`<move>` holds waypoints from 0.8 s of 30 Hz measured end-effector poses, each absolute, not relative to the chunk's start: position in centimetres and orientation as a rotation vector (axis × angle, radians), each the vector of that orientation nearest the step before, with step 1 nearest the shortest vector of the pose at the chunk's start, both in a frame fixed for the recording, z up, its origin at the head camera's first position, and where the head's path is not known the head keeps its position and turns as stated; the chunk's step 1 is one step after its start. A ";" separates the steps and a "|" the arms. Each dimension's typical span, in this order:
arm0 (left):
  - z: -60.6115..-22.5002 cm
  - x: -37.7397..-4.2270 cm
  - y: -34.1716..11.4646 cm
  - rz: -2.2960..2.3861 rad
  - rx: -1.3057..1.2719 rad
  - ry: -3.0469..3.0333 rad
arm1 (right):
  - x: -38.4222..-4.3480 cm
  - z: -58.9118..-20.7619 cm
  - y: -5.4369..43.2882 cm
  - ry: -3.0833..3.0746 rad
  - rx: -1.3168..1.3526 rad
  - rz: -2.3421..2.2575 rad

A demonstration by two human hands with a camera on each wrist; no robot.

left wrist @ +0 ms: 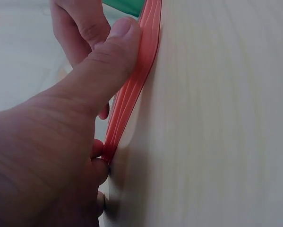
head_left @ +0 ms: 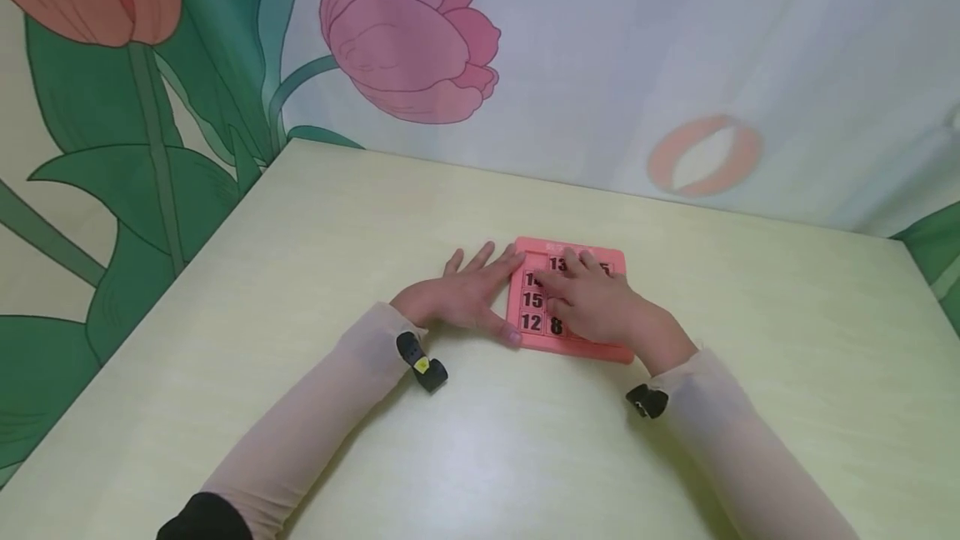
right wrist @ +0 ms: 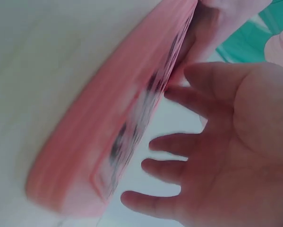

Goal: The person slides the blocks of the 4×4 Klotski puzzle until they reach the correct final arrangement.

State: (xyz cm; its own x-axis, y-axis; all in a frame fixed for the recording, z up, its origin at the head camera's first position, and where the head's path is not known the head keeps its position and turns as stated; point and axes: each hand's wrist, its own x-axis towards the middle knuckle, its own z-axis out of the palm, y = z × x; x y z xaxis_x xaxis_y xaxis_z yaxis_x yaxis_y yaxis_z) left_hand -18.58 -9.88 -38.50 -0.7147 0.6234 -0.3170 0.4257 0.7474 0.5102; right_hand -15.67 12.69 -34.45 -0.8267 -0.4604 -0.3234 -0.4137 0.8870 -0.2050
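A pink number sliding puzzle [head_left: 570,348] lies flat on the table, its tiles printed with black numerals such as 15, 12 and 8. The top left slot of its grid holds no tile. My left hand [head_left: 468,294] spreads along the puzzle's left side, the thumb [left wrist: 122,35] against the rim near the lower corner and a finger at the upper left. Over the tiles hovers my right hand [head_left: 596,302], palm down with fingers extended, one fingertip right at the upper left tiles. It hides much of the grid's middle and right.
The pale wooden table [head_left: 480,457] runs back to a curtain [head_left: 585,65] printed with flowers and leaves. Both forearms wear light sleeves, with a black strap [head_left: 422,362] at the left wrist and another black strap [head_left: 647,401] at the right.
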 end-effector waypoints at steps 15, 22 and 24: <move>-38.6 -18.3 -9.7 0.569 0.790 2.462 | -16.8 -34.9 11.8 2.673 -0.555 -0.167; -38.5 -18.4 -9.8 0.543 0.797 2.472 | -13.6 -34.1 12.9 2.622 -0.736 -0.232; -38.5 -18.4 -9.9 0.541 0.790 2.478 | -13.0 -34.0 12.9 2.612 -0.772 -0.210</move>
